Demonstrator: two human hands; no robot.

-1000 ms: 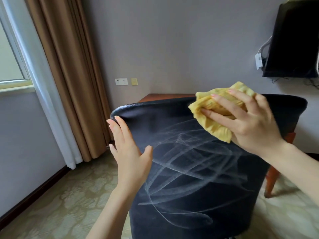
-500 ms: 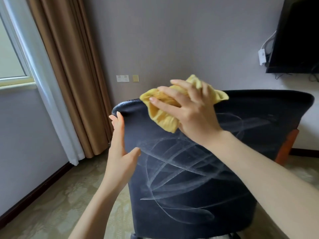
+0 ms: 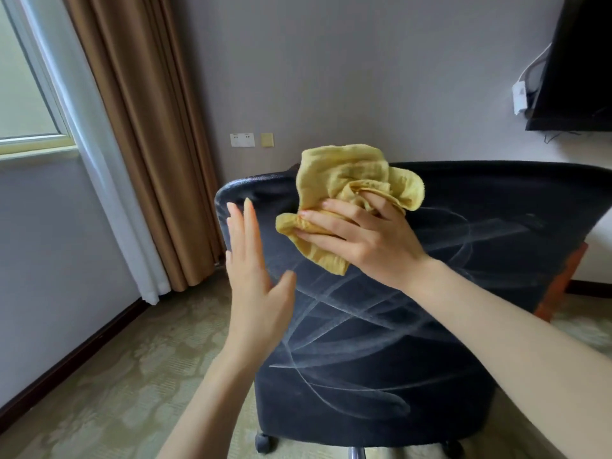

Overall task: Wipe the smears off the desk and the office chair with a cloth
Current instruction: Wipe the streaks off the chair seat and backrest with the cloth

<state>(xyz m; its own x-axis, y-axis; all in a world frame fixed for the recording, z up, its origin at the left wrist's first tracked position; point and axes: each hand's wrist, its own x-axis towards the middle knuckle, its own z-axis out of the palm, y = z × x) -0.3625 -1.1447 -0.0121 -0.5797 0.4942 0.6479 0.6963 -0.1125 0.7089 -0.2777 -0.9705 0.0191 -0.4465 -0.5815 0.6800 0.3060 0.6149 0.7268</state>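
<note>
The dark office chair (image 3: 463,376) fills the middle of the view, its backrest turned toward me and crossed by white curved smears (image 3: 347,326). My right hand (image 3: 364,240) holds a crumpled yellow cloth (image 3: 347,180) and presses it on the upper left part of the backrest. My left hand (image 3: 255,276) rests flat, fingers straight, against the backrest's left edge. The desk is hidden behind the chair; only an orange-brown wooden piece (image 3: 559,286) shows at the right.
Brown curtains (image 3: 149,144) and a white sheer hang at the left beside a window (image 3: 29,94). A black screen (image 3: 576,61) hangs on the wall at the upper right. Patterned carpet (image 3: 116,392) covers the floor; chair castors (image 3: 265,442) show below.
My right hand has carried the cloth from the backrest's upper right to its upper left and slightly down. The left hand stays flat on the left edge.
</note>
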